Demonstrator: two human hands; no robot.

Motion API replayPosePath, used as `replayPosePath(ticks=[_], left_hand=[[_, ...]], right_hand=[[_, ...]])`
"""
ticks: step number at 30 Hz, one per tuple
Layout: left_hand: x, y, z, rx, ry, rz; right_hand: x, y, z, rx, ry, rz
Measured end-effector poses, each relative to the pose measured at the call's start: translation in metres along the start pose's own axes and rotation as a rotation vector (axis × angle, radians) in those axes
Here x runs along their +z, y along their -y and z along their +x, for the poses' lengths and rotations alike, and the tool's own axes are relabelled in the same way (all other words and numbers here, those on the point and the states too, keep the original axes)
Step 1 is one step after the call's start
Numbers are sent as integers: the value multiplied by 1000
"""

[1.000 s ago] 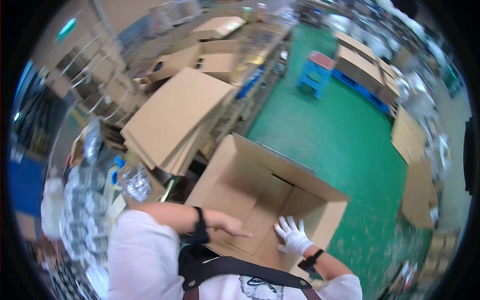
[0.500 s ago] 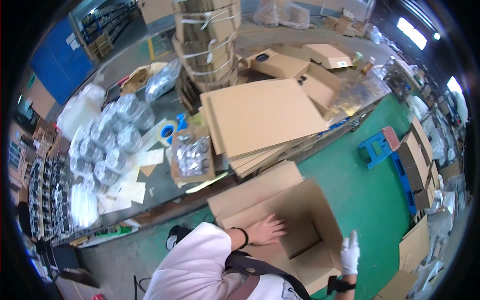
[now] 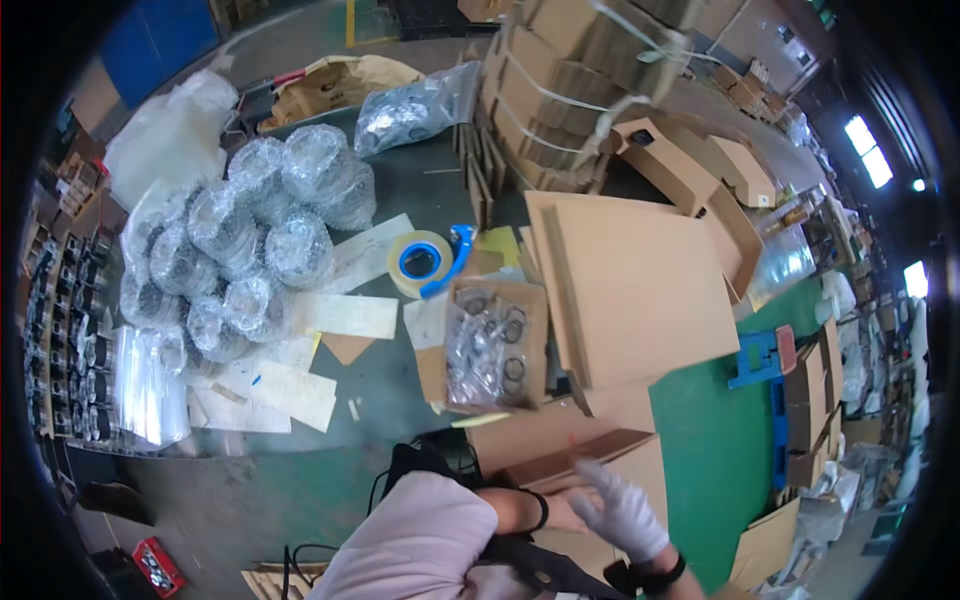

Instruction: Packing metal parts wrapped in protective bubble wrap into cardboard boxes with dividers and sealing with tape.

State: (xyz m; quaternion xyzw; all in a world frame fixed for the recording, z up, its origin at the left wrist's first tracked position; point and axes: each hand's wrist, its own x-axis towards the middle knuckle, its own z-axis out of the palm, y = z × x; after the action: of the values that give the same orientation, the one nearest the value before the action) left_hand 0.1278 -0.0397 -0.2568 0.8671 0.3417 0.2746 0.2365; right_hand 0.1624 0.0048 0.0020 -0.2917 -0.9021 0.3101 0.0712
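Observation:
A brown cardboard box (image 3: 642, 462) stands at the lower centre, below the workbench edge, with a flap turned inward over its opening. My left hand (image 3: 562, 508), bare with a black wristband, lies flat over the box; its fingertips are partly hidden by my other hand. My right hand (image 3: 625, 512), in a white glove with a black band at the wrist, is above the box, fingers stretched out and slightly blurred. It overlaps my left hand in view; whether they touch I cannot tell. Neither hand shows anything held.
On the bench (image 3: 385, 385) are bubble-wrapped round items (image 3: 215, 250), a tape dispenser (image 3: 425, 262), an open carton of bagged rings (image 3: 497, 345) and papers (image 3: 300, 400). Flat cardboard sheets (image 3: 645, 290) stick out over the edge. A blue stool (image 3: 758, 358) stands on the green floor at right.
My right hand has come from beyond the box's right side to above it, near my left hand. The box's opening is now partly covered by a flap. The view has shifted left.

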Motion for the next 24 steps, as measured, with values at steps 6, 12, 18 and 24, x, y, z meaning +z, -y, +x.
replayPosePath(ticks=[6,12,18,24], left_hand=[[-94,120,-69,-314,-145,81],[-140,172,-174,-720,-231,68],[-188,181,-161,-786,-174,75],[-207,153,-75,-687,37,76]], right_hand=[[77,90,344,184,208,-815],[151,71,422,482,378,-431],[176,105,400,187,230,-469],[47,137,274,96,-46,59]])
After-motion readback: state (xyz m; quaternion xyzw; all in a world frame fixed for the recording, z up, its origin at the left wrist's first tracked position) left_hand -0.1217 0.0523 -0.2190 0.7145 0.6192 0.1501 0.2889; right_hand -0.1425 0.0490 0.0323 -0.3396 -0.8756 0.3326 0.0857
